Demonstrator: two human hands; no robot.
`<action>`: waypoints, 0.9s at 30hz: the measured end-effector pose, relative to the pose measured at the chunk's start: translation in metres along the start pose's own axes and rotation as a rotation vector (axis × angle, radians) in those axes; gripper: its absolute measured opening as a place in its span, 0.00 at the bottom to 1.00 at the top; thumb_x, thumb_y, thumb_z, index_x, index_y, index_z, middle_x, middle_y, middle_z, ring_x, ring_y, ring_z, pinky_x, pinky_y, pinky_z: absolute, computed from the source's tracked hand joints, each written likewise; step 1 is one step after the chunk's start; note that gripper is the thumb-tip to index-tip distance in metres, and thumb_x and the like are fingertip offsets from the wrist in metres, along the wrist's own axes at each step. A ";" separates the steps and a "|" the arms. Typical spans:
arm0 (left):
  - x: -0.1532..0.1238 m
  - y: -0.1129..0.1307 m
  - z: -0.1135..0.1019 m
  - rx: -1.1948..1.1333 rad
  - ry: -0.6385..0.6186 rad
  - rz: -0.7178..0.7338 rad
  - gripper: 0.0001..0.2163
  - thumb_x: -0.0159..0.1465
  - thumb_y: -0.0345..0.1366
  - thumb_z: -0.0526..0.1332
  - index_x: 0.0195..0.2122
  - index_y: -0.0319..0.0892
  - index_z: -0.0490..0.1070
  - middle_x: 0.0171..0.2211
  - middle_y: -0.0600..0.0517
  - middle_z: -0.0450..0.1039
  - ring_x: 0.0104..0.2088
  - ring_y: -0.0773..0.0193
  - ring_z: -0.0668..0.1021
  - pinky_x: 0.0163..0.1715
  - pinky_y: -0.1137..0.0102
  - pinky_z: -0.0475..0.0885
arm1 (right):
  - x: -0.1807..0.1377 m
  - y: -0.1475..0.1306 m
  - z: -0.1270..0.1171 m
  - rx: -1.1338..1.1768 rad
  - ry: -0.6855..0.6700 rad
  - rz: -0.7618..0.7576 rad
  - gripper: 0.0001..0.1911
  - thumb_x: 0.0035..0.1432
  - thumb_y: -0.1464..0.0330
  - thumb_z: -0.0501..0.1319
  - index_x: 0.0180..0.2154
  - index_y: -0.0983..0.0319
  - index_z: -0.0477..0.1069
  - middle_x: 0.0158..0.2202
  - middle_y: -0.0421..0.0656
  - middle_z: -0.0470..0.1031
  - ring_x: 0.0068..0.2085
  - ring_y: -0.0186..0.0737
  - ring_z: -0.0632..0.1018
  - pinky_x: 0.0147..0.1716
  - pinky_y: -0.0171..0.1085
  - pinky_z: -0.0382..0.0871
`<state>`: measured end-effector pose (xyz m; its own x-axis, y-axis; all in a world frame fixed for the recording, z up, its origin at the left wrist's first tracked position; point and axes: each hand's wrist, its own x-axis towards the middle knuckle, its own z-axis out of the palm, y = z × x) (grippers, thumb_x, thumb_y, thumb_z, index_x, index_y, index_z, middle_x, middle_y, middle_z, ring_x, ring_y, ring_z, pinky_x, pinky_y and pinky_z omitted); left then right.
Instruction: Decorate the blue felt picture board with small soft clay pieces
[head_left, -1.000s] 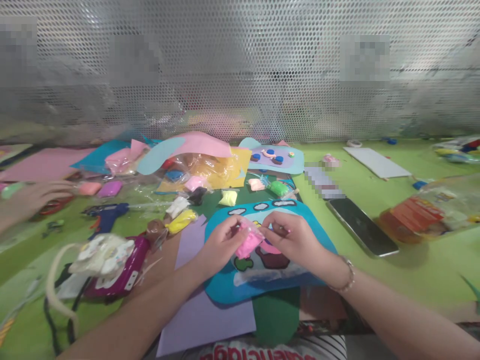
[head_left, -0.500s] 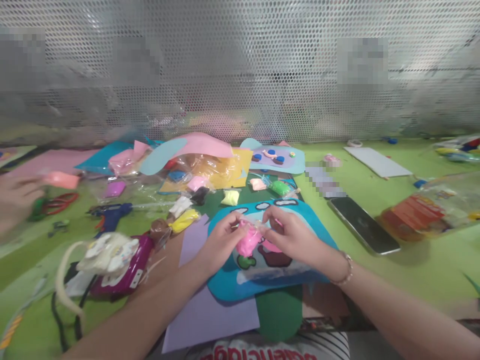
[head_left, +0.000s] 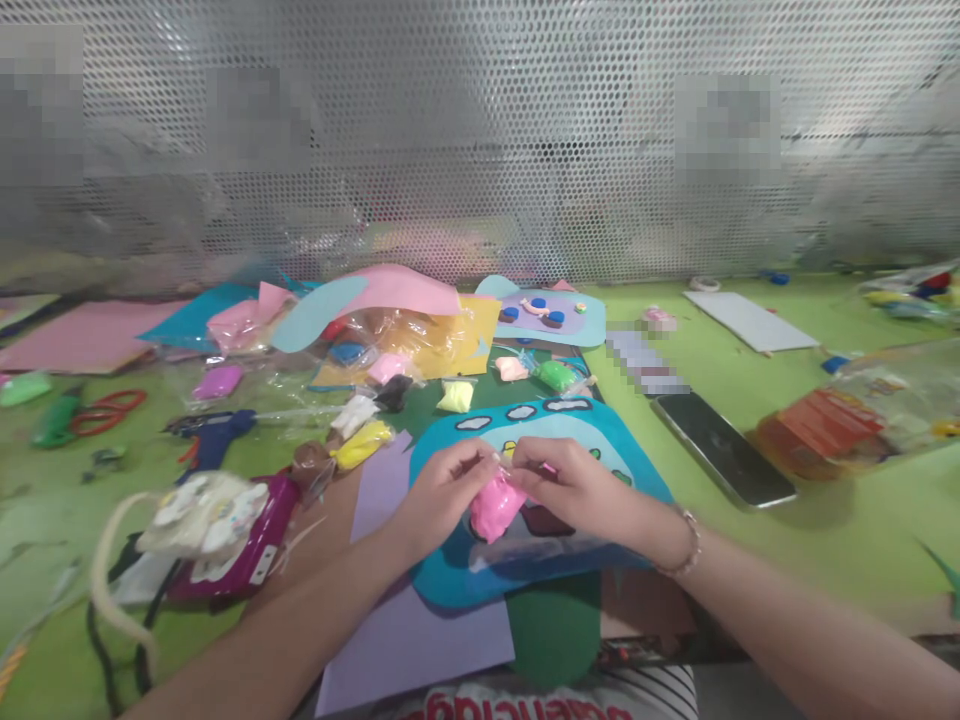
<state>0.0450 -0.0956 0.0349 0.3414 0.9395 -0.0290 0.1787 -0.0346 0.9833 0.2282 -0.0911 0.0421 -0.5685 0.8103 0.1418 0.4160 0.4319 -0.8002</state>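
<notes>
My left hand and my right hand meet over a blue craft board with a picture on it. Both pinch the top of a small clear bag of bright pink clay, which hangs between them just above the board. The fingers of both hands are closed on the bag's plastic. A bracelet sits on my right wrist. A purple paper sheet lies under the board's left side.
Small clay packets, yellow, white and green, lie beyond the board. A blue glue gun and red scissors are at the left, a purple pouch near my left arm. A dark phone lies right. A perforated metal screen closes the back.
Another person's hand at the far left, holding a pink packet, has left the view. My hands with the pink clay bag have dropped slightly toward the board.
</notes>
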 end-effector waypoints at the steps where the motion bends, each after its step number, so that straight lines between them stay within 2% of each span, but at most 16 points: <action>1: 0.000 0.000 0.000 -0.003 -0.002 -0.007 0.10 0.61 0.41 0.55 0.29 0.39 0.67 0.25 0.56 0.64 0.26 0.70 0.66 0.27 0.75 0.61 | 0.000 0.000 0.000 0.005 -0.004 0.010 0.13 0.62 0.64 0.50 0.26 0.62 0.58 0.22 0.36 0.58 0.24 0.29 0.59 0.23 0.30 0.53; 9: 0.000 -0.002 0.000 0.020 0.000 -0.025 0.11 0.61 0.41 0.55 0.31 0.38 0.70 0.26 0.54 0.66 0.27 0.68 0.67 0.27 0.74 0.61 | 0.000 -0.001 -0.001 -0.011 -0.020 0.013 0.14 0.62 0.64 0.50 0.25 0.62 0.59 0.23 0.36 0.60 0.25 0.30 0.60 0.24 0.30 0.54; 18: 0.002 -0.004 -0.001 0.064 -0.010 0.003 0.13 0.61 0.41 0.55 0.23 0.39 0.64 0.22 0.56 0.61 0.25 0.70 0.64 0.26 0.75 0.59 | 0.000 -0.001 0.001 0.020 -0.022 -0.002 0.12 0.62 0.67 0.51 0.25 0.62 0.59 0.23 0.36 0.60 0.25 0.29 0.60 0.24 0.29 0.54; 27: 0.001 -0.007 -0.002 -0.064 0.041 0.027 0.14 0.61 0.44 0.54 0.24 0.39 0.67 0.21 0.54 0.63 0.24 0.69 0.66 0.25 0.74 0.61 | -0.003 -0.006 -0.007 0.022 -0.059 0.007 0.19 0.62 0.65 0.51 0.21 0.62 0.51 0.19 0.34 0.52 0.22 0.28 0.55 0.21 0.31 0.48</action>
<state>0.0423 -0.0938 0.0287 0.3067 0.9518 0.0037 0.1098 -0.0392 0.9932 0.2317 -0.0932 0.0505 -0.6067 0.7883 0.1021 0.4051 0.4172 -0.8135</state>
